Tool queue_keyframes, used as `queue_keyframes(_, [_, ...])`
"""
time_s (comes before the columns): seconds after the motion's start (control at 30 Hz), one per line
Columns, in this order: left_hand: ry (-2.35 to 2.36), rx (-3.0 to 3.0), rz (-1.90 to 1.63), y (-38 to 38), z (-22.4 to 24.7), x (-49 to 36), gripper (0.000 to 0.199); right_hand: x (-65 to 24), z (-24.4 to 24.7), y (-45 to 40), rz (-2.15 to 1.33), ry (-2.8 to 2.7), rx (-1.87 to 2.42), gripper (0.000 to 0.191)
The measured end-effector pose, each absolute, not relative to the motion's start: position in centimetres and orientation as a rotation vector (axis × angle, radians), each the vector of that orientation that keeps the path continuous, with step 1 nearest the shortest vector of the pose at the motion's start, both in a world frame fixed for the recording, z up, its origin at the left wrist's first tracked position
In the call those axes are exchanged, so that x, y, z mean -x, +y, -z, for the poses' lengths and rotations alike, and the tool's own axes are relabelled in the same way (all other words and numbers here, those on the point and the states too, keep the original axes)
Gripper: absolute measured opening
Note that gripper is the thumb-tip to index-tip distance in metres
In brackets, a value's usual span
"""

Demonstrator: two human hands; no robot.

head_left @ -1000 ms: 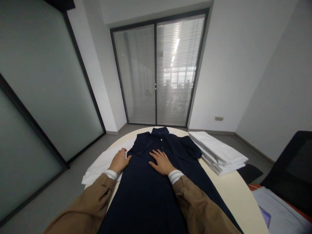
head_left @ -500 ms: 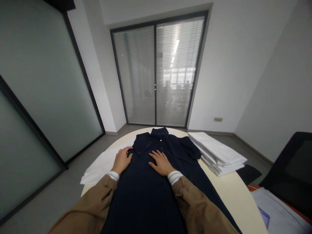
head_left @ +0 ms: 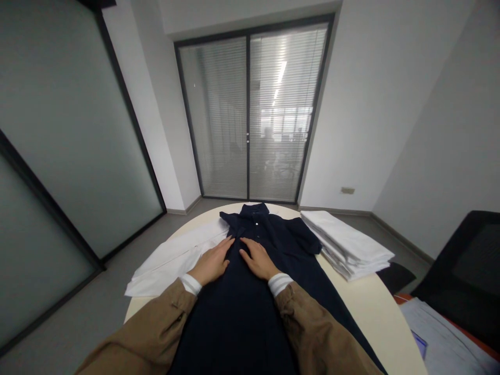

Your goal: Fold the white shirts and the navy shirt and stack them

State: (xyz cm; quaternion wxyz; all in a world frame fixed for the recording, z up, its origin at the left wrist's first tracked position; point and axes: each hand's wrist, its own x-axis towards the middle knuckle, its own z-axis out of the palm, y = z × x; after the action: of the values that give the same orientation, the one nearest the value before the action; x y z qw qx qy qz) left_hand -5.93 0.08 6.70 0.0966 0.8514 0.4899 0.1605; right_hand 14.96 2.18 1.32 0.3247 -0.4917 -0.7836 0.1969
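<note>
A dark navy polo shirt (head_left: 242, 312) lies on the round table, its collar at the far edge and its right-hand sleeve spread out. The left side of the shirt is folded inward near the chest. On that folded edge rests my left hand (head_left: 213, 260), fingers extended and pointing away from me. My right hand (head_left: 258, 259) lies on the shirt's chest just beside it, palm down with the fingers stretched out. Neither hand grips the cloth. The two sets of fingertips are close together, below the button placket.
White cloth (head_left: 167, 260) lies flat on the table's left side. Folded white cloths (head_left: 347, 242) are stacked at the right. The pale table (head_left: 385, 312) has a curved edge. A black chair (head_left: 464, 271) stands at the right, near more light cloth (head_left: 441, 333).
My left hand has moved right, and the shirt's left edge and sleeve have shifted inward, uncovering more white cloth. My right hand has stayed nearly in place, its fingers closer together.
</note>
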Motion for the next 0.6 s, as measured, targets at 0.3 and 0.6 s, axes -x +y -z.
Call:
queue_keyframes(0.3, [1.352,-2.546,-0.312,-2.5,-8.4,3.6,0.067,-14.8,-1.4,2.8,-0.840,-1.638,1.166,0.059])
queue_keyframes(0.6, [1.569,-2.437,0.108,-4.7,-9.8,5.8,0.045,-14.6,-1.5,2.9,-0.906,-1.573,1.055,0.057])
